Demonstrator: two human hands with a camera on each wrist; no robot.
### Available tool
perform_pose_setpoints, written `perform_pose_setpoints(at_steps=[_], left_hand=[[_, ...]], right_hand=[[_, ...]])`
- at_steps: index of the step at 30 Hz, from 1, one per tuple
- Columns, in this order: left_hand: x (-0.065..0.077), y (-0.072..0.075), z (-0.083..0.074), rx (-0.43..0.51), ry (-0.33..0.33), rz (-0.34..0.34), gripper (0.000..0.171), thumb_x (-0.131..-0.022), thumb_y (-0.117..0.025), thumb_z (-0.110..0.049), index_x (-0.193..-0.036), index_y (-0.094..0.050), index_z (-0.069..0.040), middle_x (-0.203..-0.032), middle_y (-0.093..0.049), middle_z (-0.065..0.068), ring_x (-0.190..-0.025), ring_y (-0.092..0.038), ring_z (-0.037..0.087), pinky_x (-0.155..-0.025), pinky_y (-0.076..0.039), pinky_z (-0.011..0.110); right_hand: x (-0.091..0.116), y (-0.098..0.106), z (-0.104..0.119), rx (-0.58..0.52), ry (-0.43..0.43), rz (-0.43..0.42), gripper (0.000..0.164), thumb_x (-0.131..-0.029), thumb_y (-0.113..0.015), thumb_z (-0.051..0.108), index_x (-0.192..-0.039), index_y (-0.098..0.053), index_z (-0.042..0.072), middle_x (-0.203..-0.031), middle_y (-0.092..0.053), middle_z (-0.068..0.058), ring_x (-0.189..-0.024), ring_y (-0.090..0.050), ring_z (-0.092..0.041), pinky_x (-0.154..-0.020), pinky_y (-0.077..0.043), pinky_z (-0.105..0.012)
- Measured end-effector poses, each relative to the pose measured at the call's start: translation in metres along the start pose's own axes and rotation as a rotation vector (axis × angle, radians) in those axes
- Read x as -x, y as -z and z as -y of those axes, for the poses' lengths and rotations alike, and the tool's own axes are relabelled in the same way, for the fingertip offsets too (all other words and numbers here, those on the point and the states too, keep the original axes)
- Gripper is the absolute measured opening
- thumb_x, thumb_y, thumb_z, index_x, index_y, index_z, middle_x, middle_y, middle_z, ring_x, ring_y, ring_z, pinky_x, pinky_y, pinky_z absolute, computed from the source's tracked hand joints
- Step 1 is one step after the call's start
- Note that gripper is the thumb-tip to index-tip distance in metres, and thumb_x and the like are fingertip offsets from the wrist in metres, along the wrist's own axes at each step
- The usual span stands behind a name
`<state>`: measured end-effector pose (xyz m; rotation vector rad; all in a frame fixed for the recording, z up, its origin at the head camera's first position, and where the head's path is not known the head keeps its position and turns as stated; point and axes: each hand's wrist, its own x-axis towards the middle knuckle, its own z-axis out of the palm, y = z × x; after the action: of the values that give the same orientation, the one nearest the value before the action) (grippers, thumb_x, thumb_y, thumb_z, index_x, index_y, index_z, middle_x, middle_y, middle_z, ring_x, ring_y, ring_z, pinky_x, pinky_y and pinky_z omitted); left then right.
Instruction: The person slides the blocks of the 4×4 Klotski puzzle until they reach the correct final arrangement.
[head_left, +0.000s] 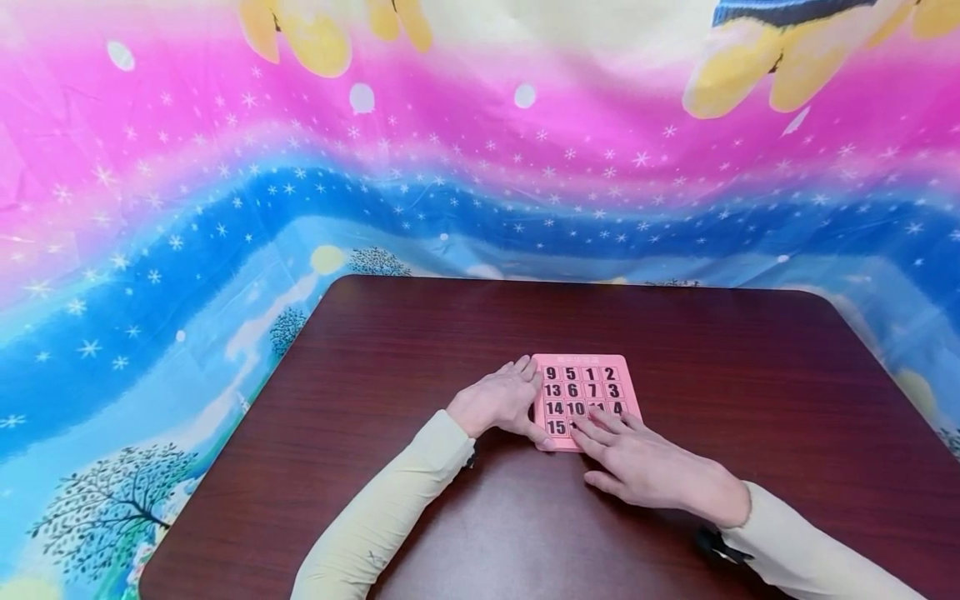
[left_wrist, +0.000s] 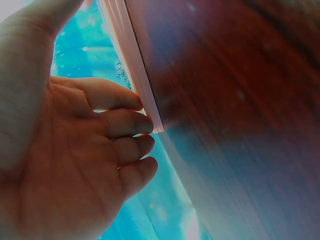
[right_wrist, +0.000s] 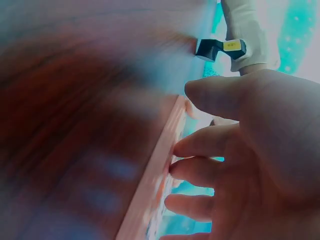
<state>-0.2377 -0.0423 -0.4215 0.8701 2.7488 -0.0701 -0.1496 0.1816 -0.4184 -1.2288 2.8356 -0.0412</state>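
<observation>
A pink sliding number puzzle lies flat on the dark table, its tiles bearing black numerals. Along its left side rests my left hand, fingers spread by the left edge and thumb at the near left corner. In the left wrist view, its fingertips touch the puzzle's side. My right hand reaches over the near right part, fingertips on or just above the lower tiles. Several of those tiles are hidden beneath its extended fingers, and its thumb stays off the board. The right wrist view shows these fingers beside the puzzle's thick edge.
The brown wooden table has rounded corners and stretches out around the puzzle. Behind and beside it hangs a pink and blue printed cloth. A black wrist device with a yellow label sits at the left sleeve.
</observation>
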Motion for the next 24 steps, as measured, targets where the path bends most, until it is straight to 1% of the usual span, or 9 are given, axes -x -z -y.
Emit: perform_pose_setpoints(at_steps=[8,12,17,21,24], left_hand=[[-0.001,-0.001,0.0,-0.007,-0.007,0.0,0.121,-0.067,-0.068,-0.08,-0.155,-0.028,-0.006,-0.164,-0.019,0.014,-0.154,-0.015,0.026,-0.127,-0.017,0.034],[-0.001,-0.001,0.0,-0.003,-0.012,0.007,0.121,-0.068,-0.068,-0.079,-0.155,-0.027,-0.006,-0.164,-0.017,0.015,-0.154,-0.013,0.026,-0.127,-0.016,0.034],[-0.002,0.0,0.0,0.011,-0.007,0.016,0.122,-0.067,-0.068,-0.079,-0.155,-0.026,-0.006,-0.165,-0.015,0.014,-0.154,-0.012,0.026,-0.127,-0.016,0.034],[-0.001,0.0,-0.001,0.013,-0.001,0.02,0.123,-0.066,-0.068,-0.08,-0.155,-0.026,-0.006,-0.165,-0.016,0.013,-0.154,-0.012,0.025,-0.127,-0.016,0.033],[-0.001,0.0,0.0,0.009,-0.002,0.016,0.123,-0.066,-0.069,-0.08,-0.155,-0.026,-0.006,-0.165,-0.016,0.014,-0.154,-0.013,0.026,-0.127,-0.016,0.034]], right_hand=[[0.011,0.001,-0.006,-0.021,-0.035,-0.006,0.053,-0.096,-0.059,0.034,-0.14,-0.054,0.006,-0.148,-0.05,-0.013,-0.139,-0.042,-0.041,-0.108,-0.037,-0.066],[0.018,0.0,-0.012,-0.019,-0.062,-0.013,0.051,-0.096,-0.059,0.035,-0.139,-0.056,0.007,-0.146,-0.053,-0.012,-0.138,-0.044,-0.041,-0.106,-0.039,-0.066],[0.025,0.0,-0.017,-0.041,-0.104,-0.001,0.051,-0.096,-0.059,0.035,-0.14,-0.055,0.008,-0.147,-0.052,-0.011,-0.14,-0.041,-0.041,-0.105,-0.038,-0.068],[0.026,0.0,-0.019,-0.044,-0.113,0.002,0.051,-0.096,-0.059,0.035,-0.14,-0.055,0.008,-0.147,-0.052,-0.012,-0.14,-0.041,-0.041,-0.106,-0.037,-0.068],[0.023,0.001,-0.018,-0.025,-0.098,-0.001,0.051,-0.096,-0.059,0.035,-0.139,-0.056,0.008,-0.146,-0.053,-0.012,-0.14,-0.041,-0.041,-0.106,-0.037,-0.067]])
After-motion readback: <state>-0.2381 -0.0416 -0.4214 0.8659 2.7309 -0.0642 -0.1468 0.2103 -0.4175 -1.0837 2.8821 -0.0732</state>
